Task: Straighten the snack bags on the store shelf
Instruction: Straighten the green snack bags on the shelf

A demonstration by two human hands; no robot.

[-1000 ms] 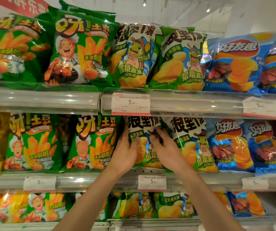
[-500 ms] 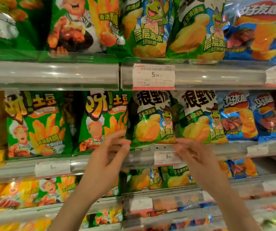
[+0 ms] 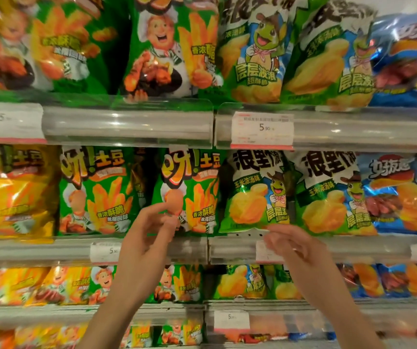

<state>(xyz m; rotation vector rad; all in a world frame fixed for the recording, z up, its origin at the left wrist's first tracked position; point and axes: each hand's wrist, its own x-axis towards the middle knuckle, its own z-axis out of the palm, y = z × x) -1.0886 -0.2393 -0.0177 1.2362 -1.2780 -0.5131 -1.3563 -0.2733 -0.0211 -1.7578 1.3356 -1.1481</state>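
Note:
Snack bags stand in rows on the store shelves. On the middle shelf a green fries bag [image 3: 192, 190] stands beside a green frog chips bag [image 3: 255, 195] and a second frog bag [image 3: 328, 195]. My left hand [image 3: 149, 233] hovers in front of the fries bag's lower edge, fingers loosely curled and apart, holding nothing. My right hand [image 3: 295, 245] is held in front of the shelf rail [image 3: 227, 248] just below the first frog bag, fingers spread, empty. Neither hand touches a bag.
Blue chips bags [image 3: 394, 195] fill the right of the middle shelf, yellow and green fries bags [image 3: 94, 192] the left. A price tag [image 3: 261, 129] hangs on the upper rail. More bags line the shelves above and below.
Both hands let go of the frog chips bag and drew back and down from it. The view shifted, so the shelves now sit higher and larger in frame.

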